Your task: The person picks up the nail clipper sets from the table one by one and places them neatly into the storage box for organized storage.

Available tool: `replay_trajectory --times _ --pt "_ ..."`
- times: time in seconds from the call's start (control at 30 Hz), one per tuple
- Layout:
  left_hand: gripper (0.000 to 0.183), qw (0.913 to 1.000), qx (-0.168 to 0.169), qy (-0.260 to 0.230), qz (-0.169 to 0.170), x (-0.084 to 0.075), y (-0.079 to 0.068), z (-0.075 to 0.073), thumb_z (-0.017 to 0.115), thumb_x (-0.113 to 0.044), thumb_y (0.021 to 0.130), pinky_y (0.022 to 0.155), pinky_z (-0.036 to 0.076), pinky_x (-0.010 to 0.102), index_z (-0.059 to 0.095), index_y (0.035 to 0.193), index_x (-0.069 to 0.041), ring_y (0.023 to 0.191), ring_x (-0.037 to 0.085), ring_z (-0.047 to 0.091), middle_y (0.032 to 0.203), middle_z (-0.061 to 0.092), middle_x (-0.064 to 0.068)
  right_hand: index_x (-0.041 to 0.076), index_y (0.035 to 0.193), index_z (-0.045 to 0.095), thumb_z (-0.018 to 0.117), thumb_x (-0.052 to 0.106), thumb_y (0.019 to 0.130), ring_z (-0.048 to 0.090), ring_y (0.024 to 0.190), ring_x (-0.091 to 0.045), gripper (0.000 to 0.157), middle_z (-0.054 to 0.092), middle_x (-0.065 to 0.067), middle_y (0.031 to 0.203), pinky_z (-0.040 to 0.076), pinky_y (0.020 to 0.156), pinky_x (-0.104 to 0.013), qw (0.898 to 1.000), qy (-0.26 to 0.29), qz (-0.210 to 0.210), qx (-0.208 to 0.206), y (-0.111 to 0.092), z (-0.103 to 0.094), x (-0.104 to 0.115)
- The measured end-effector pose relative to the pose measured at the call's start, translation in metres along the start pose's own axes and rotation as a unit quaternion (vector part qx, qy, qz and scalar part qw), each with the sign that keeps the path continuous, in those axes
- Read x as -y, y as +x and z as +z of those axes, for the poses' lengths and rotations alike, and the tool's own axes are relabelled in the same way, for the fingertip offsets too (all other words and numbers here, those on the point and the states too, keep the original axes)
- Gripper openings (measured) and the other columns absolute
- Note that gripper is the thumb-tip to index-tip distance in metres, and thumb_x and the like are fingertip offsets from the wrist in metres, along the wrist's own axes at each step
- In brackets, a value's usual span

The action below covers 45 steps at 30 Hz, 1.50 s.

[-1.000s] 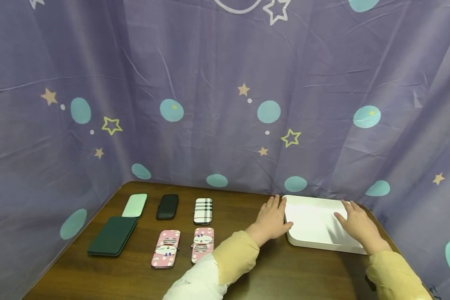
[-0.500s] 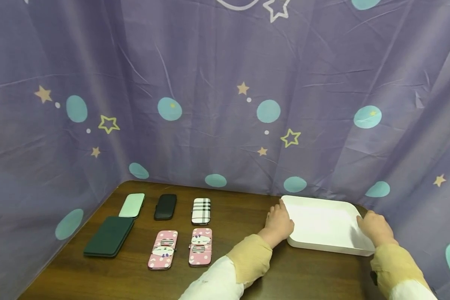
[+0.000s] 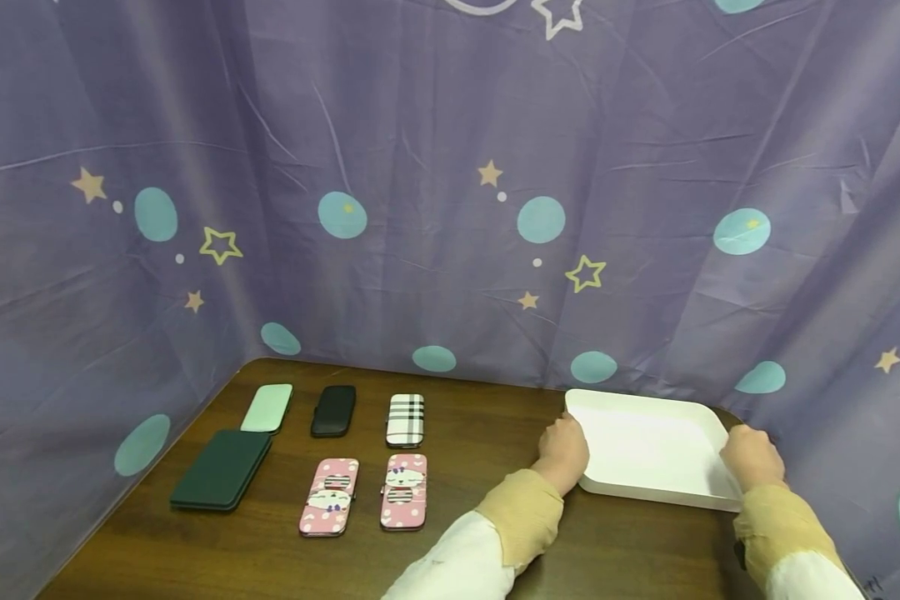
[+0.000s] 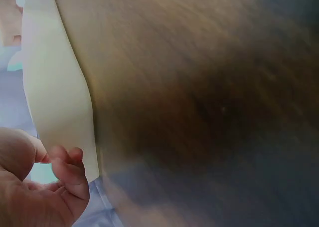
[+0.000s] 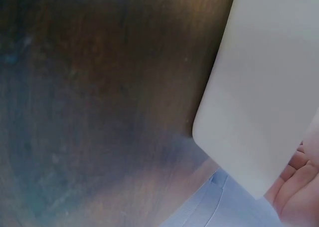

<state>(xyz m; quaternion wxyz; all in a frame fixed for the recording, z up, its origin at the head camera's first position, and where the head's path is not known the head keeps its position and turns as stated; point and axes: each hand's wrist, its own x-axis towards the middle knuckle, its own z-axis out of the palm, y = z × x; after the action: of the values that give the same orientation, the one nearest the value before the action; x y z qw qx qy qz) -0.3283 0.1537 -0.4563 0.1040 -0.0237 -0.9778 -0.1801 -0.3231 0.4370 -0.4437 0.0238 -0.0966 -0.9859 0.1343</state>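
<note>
A shallow white rectangular tray [image 3: 648, 446] with rounded corners lies on the brown table at the right. My left hand [image 3: 562, 452] holds its left end with curled fingers. At the opposite end my right hand [image 3: 753, 458] grips the right side, its fingertips hidden from the head camera. In the left wrist view, bent fingers and thumb of the left hand [image 4: 47, 179] meet at the end of the tray wall [image 4: 60, 82]. The right wrist view has the tray's outer wall [image 5: 259, 82] large, with curled fingers of the right hand [image 5: 299, 184] against its far edge.
Left on the table [image 3: 487, 433] lie several flat cases: mint green [image 3: 267, 407], black [image 3: 334, 410], white plaid [image 3: 406, 420], dark green [image 3: 222, 469], and two pink ones with a cartoon cat [image 3: 329, 497] [image 3: 404, 490]. A purple patterned curtain [image 3: 435, 167] hangs behind.
Both hands came down from spread fingers over the tray's ends to a curled grip on its left and right sides. The tray has hardly moved; the cases lie as before.
</note>
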Motion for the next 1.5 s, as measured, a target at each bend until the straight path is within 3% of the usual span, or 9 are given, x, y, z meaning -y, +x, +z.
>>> replay_trajectory --times 0.13,0.37,0.63,1.13,1.5 --pt "0.015 0.9999 0.003 0.009 -0.004 0.000 -0.001 0.004 0.060 -0.018 0.087 0.054 0.053 0.028 0.063 0.094 -0.005 0.070 0.017 0.067 0.077 0.067 0.006 -0.021 0.097 0.052 0.041 0.002 0.083 0.056 0.082 -0.059 0.029 0.054 -0.046 0.094 0.048 0.057 -0.058 1.000 -0.003 0.000 -0.002 0.000 0.000 0.001" --pt "0.017 0.9991 0.041 -0.006 -0.014 0.003 -0.002 0.014 0.061 -0.018 0.086 0.052 0.052 0.028 0.069 0.078 -0.006 0.068 0.016 0.067 0.074 0.068 0.007 -0.021 0.095 0.052 0.037 0.001 0.084 0.056 0.081 -0.059 0.028 0.053 -0.046 0.093 0.048 0.059 -0.059 1.000 -0.008 -0.005 -0.020 0.000 0.002 0.002" --pt "0.019 0.9993 0.015 -0.024 -0.026 0.006 -0.006 0.015 0.058 -0.015 0.088 0.052 0.052 0.030 0.070 0.077 -0.006 0.068 0.018 0.068 0.074 0.069 0.008 -0.021 0.092 0.053 0.035 -0.001 0.085 0.055 0.079 -0.059 0.028 0.053 -0.046 0.091 0.048 0.061 -0.059 0.999 -0.010 -0.009 -0.039 -0.002 0.005 0.004" --pt "0.020 0.9988 0.012 -0.029 -0.037 0.013 -0.017 0.011 0.057 -0.014 0.089 0.051 0.053 0.031 0.070 0.076 -0.006 0.067 0.019 0.068 0.073 0.069 0.008 -0.023 0.093 0.050 0.034 0.001 0.085 0.054 0.079 -0.061 0.030 0.053 -0.047 0.091 0.048 0.062 -0.059 0.999 0.007 0.006 -0.047 -0.015 0.010 0.012" --pt "0.020 0.9984 -0.004 -0.039 -0.040 0.017 -0.016 0.009 0.056 -0.011 0.088 0.051 0.053 0.032 0.070 0.074 -0.005 0.067 0.020 0.068 0.073 0.069 0.009 -0.022 0.093 0.051 0.035 0.001 0.084 0.054 0.079 -0.060 0.029 0.053 -0.047 0.092 0.048 0.061 -0.059 0.999 0.012 0.006 -0.050 -0.017 0.008 0.016"
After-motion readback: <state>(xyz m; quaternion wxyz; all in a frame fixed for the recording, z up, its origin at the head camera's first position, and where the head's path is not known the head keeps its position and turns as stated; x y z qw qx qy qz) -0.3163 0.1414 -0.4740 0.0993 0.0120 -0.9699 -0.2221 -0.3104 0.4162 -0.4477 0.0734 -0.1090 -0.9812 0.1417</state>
